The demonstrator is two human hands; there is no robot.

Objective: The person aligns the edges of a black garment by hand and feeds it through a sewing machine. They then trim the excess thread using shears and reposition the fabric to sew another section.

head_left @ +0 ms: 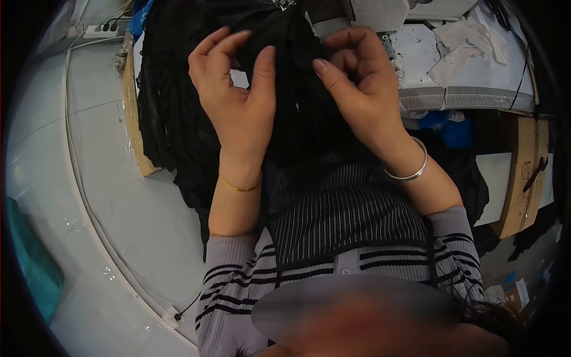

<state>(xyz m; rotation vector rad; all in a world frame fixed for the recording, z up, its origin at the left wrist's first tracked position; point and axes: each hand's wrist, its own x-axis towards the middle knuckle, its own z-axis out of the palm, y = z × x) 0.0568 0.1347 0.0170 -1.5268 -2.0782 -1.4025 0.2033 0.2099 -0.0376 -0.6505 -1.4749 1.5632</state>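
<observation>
A large heap of black cloth (178, 101) lies before me and spills over the table's near edge. My left hand (238, 89) is over the cloth, its thumb and fingers apart; a small white patch shows through between them. At the cloth's right edge is my right hand (363, 80), fingers curled, with the thumb on the cloth and some fingertips hidden. It seems to hold that edge. Between the two hands the black cloth (291, 77) hangs in dark folds. Shiny metal parts (284, 5) of what looks like a sewing machine show beyond it.
To the right, a white worktop (416, 59) carries a curved ruler strip (476, 98), scraps of pale cloth (470, 50) and dark lint. A cardboard box (523, 178) stands below. A power strip (101, 31) and a cable run (89, 202) lie on the left.
</observation>
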